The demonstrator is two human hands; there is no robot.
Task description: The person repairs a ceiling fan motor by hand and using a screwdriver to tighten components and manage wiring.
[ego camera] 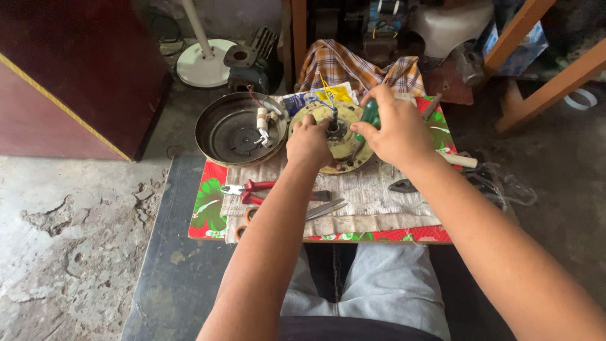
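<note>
This is a small, rough repair workshop set up on a cracked, patchy concrete floor [69, 252]. A low tabletop [379, 236] with a red floral plastic cover carries a worn cloth strewn with red-handled pliers [249, 187], a round yellowish motor plate [344, 148] with loose wires and a dark, shallow metal housing bowl [235, 129]. Behind stand a white round fan base [203, 63] and greasy engine parts [252, 60].

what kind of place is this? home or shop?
Likely a small, informal fan or appliance repair spot. The left hand steadies an opened round motor plate while the right hand grips a green-handled screwdriver. Red-handled pliers lie on the cloth, with a detached metal housing alongside.
</note>
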